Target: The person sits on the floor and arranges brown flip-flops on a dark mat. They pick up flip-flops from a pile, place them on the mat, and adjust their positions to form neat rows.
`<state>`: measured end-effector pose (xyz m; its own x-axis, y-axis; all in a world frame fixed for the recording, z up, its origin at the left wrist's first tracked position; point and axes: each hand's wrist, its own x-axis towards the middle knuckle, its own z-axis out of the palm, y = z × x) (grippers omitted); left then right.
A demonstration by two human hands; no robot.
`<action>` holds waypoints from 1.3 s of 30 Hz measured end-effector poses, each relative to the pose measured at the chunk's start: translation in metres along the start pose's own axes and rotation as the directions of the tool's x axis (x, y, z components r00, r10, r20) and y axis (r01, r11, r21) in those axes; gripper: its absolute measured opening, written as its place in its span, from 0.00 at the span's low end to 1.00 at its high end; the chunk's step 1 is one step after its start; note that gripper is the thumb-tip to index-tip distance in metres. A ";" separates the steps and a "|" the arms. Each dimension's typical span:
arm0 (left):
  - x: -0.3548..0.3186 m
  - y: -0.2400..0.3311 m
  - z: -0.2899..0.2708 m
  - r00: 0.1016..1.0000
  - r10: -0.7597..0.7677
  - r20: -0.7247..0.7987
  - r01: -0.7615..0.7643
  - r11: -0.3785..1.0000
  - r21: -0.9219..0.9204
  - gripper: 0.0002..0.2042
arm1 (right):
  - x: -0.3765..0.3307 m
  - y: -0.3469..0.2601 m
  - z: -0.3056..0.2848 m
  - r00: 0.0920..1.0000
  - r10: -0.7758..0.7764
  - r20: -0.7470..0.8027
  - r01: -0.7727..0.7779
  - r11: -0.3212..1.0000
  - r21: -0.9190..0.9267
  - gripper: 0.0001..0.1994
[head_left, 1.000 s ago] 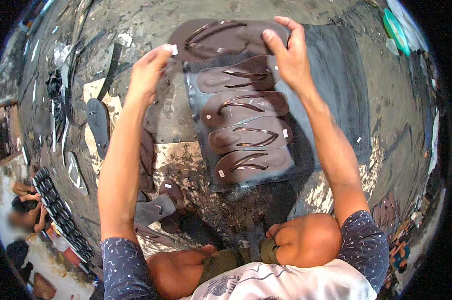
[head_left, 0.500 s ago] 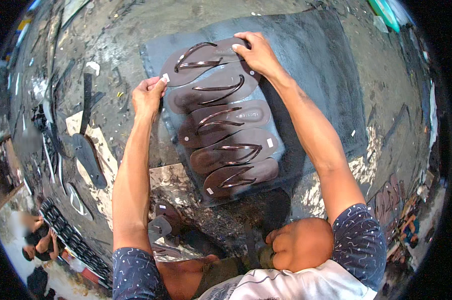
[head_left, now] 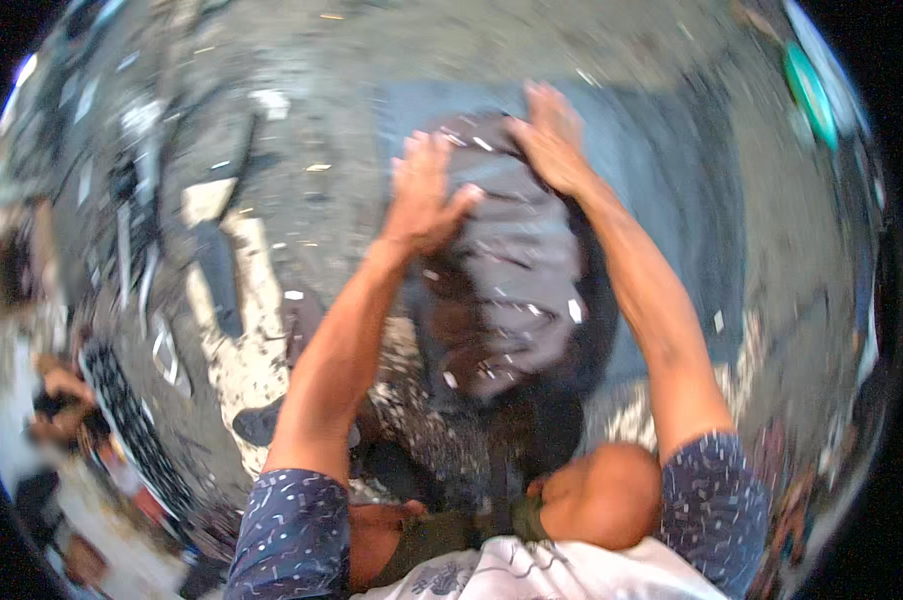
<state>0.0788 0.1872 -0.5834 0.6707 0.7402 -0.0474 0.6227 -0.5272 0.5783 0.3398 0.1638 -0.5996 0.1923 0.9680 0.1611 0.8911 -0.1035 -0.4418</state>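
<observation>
The sandals lie in a blurred row on the dark mat, running from between the left hand and right hand toward the knees. Both hands' fingers are spread, grasping nothing; firm contact I cannot tell. The step seems to be straightening; next calls for light, even pressure from both sides.

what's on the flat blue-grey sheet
A column of dark brown flip-flops, blurred; the left hand and right hand hide parts of its far end. The sheet beneath is covered.
</observation>
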 end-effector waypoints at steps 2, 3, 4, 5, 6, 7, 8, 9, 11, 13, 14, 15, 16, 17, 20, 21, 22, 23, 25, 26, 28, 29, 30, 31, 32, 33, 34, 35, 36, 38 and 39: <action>-0.005 -0.008 -0.043 0.977 0.079 -0.200 -0.065 0.995 0.076 0.43 | -0.018 0.035 -0.018 0.987 -0.139 0.080 0.150 0.976 -0.158 0.27; -0.024 -0.039 -0.079 0.954 0.054 -0.295 0.032 0.960 0.279 0.43 | -0.047 0.028 -0.031 0.993 0.018 -0.113 0.001 0.985 0.170 0.26; -0.047 -0.071 -0.114 0.931 0.064 -0.359 0.111 0.887 0.448 0.42 | -0.082 0.029 -0.038 0.946 0.323 -0.034 -0.290 0.885 0.364 0.22; -0.074 -0.096 -0.147 0.900 -0.133 -0.414 0.284 0.902 0.327 0.43 | -0.122 0.042 -0.045 0.903 0.415 -0.112 -0.349 0.860 0.372 0.21; -0.114 -0.125 -0.160 0.745 -0.370 -0.556 0.624 0.681 0.383 0.48 | -0.156 0.028 -0.049 0.778 0.627 0.037 -0.562 0.670 0.484 0.19; -0.180 -0.187 -0.185 0.602 -0.244 -0.761 0.680 0.656 0.328 0.48 | -0.173 0.014 -0.032 0.877 0.480 0.029 -0.436 0.769 0.468 0.18; -0.192 -0.182 -0.173 0.464 -0.519 -0.717 0.859 0.461 0.223 0.52 | -0.199 0.035 -0.035 0.931 0.365 -0.024 -0.331 0.869 0.368 0.17; -0.215 -0.190 -0.186 0.446 -0.759 -0.474 0.895 0.374 0.244 0.53 | -0.196 0.018 -0.044 0.956 0.291 0.020 -0.283 0.909 0.306 0.15; -0.277 -0.230 -0.217 0.325 -0.944 -0.052 0.946 0.325 0.019 0.38 | -0.173 -0.019 -0.028 0.956 0.280 0.092 -0.291 0.847 0.445 0.17; -0.289 -0.224 -0.223 0.628 -0.723 -0.288 0.747 0.664 -0.036 0.25 | -0.153 -0.044 -0.024 0.976 0.118 0.181 -0.161 0.955 0.248 0.22; -0.309 -0.244 -0.253 0.683 -0.627 -0.375 0.685 0.728 0.029 0.24 | -0.134 -0.061 -0.010 0.975 0.043 0.219 -0.113 0.941 0.320 0.21; -0.309 -0.260 -0.281 0.617 -0.663 -0.425 0.653 0.732 -0.195 0.30 | -0.120 -0.071 0.011 0.995 -0.091 0.032 0.067 0.893 0.444 0.19; -0.264 -0.223 -0.264 0.495 -0.743 -0.450 0.721 0.641 -0.265 0.35 | -0.115 -0.073 -0.001 0.963 0.041 0.267 -0.174 0.851 0.496 0.18; -0.220 -0.184 -0.261 0.653 -0.644 -0.400 0.571 0.765 -0.299 0.36 | -0.117 -0.066 0.003 0.978 0.038 0.205 -0.140 0.849 0.509 0.20; -0.165 -0.073 -0.265 0.746 -0.570 -0.344 0.341 0.771 -0.538 0.32 | -0.123 -0.100 -0.005 0.987 0.099 0.124 -0.137 0.926 0.352 0.26; -0.158 -0.058 -0.269 0.774 -0.589 -0.231 0.313 0.674 -0.669 0.31 | -0.119 -0.105 -0.010 0.996 0.085 0.037 -0.093 0.898 0.431 0.28; -0.151 -0.043 -0.263 0.800 -0.589 -0.115 0.287 0.543 -0.789 0.30 | -0.112 -0.096 -0.019 0.996 0.073 -0.045 -0.042 0.869 0.493 0.30; -0.144 -0.006 -0.247 0.851 -0.521 -0.067 0.310 0.600 -0.737 0.29 | -0.116 -0.088 -0.028 0.991 0.072 -0.117 0.004 0.838 0.546 0.32; -0.138 0.094 -0.203 0.891 -0.442 0.109 0.354 0.523 -0.775 0.27 | -0.143 -0.087 -0.104 0.981 0.163 0.101 -0.169 0.488 0.856 0.39; -0.135 0.117 -0.184 0.917 -0.269 0.295 0.393 0.478 -0.786 0.27 | -0.161 -0.073 -0.141 0.998 0.058 -0.034 -0.003 0.545 0.838 0.43; -0.134 0.160 -0.128 0.863 -0.182 0.471 0.505 0.321 -0.801 0.27 | -0.190 -0.059 -0.206 0.989 0.007 0.145 -0.132 0.451 0.883 0.37; -0.136 0.158 -0.110 0.803 -0.167 0.572 0.596 0.249 -0.763 0.27 | -0.201 -0.048 -0.217 0.990 0.012 0.143 -0.132 0.468 0.874 0.34; -0.140 0.149 -0.089 0.733 -0.146 0.664 0.680 0.172 -0.713 0.28 | -0.211 -0.035 -0.217 0.990 0.017 0.143 -0.134 0.484 0.865 0.31; -0.141 0.149 -0.070 0.734 -0.172 0.657 0.673 0.053 -0.738 0.28 | -0.230 -0.021 -0.220 0.958 0.146 0.248 -0.288 0.538 0.792 0.28; -0.143 0.156 -0.051 0.733 -0.185 0.655 0.656 -0.066 -0.752 0.29 | -0.255 -0.011 -0.226 0.898 0.290 0.332 -0.441 0.574 0.690 0.25; -0.149 0.160 -0.032 0.750 -0.291 0.594 0.600 -0.078 -0.796 0.28 | -0.278 -0.003 -0.222 0.840 0.389 0.378 -0.534 0.479 0.697 0.24; -0.156 0.158 -0.010 0.756 -0.395 0.521 0.539 -0.075 -0.839 0.27 | -0.298 0.005 -0.208 0.773 0.474 0.422 -0.610 0.372 0.699 0.24; -0.168 0.149 0.015 0.788 -0.456 0.415 0.536 0.174 -0.826 0.24 | -0.312 0.010 -0.197 0.762 0.492 0.420 -0.606 0.314 0.731 0.23; -0.175 0.156 0.028 0.786 -0.498 0.368 0.546 0.279 -0.790 0.17 | -0.324 0.011 -0.191 0.743 0.515 0.428 -0.606 0.244 0.757 0.22; -0.181 0.160 0.042 0.812 -0.514 0.276 0.567 0.585 -0.580 0.16 | -0.334 0.016 -0.179 0.696 0.577 0.428 -0.647 0.244 0.722 0.20; -0.182 0.159 0.048 0.814 -0.519 0.260 0.571 0.633 -0.524 0.16 | -0.337 0.023 -0.171 0.700 0.572 0.427 -0.645 0.249 0.722 0.20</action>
<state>0.0754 -0.0512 -0.5215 0.3278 0.7677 -0.5506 0.5656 0.3074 0.7653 0.3657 -0.2036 -0.5130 0.4690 0.7157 -0.5174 -0.1986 -0.4854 -0.8514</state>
